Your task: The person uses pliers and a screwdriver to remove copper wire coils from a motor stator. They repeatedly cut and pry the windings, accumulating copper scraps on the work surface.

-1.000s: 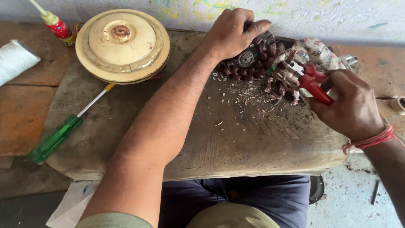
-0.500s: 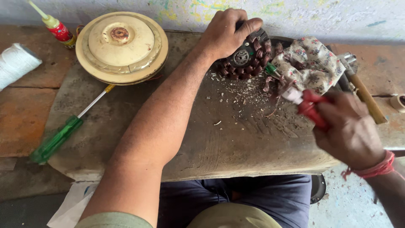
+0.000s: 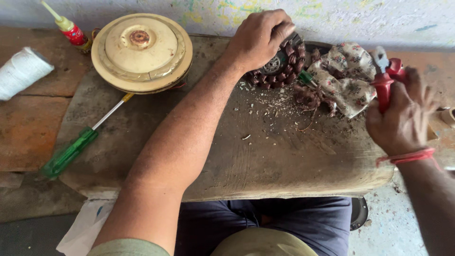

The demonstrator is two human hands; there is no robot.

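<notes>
My left hand (image 3: pixel 259 38) rests on top of a round motor stator with brown copper coils (image 3: pixel 283 66) at the back of the wooden board (image 3: pixel 284 156), gripping it. My right hand (image 3: pixel 400 114) is at the right, shut on red-handled pliers (image 3: pixel 385 76) whose metal jaws point up and away, clear of the stator. A tangle of cut copper wire (image 3: pixel 308 97) and small debris lie between the two hands, next to a flowered cloth (image 3: pixel 348 80).
A cream round fan cover (image 3: pixel 142 50) sits at the back left. A green-handled screwdriver (image 3: pixel 78 144) lies on the board's left edge. A red glue bottle (image 3: pixel 68 28) and a white thread spool (image 3: pixel 21 71) stand further left.
My right hand has pulled the pliers away from the coils, moving right and turning them jaws-up. The left hand stays on the stator.
</notes>
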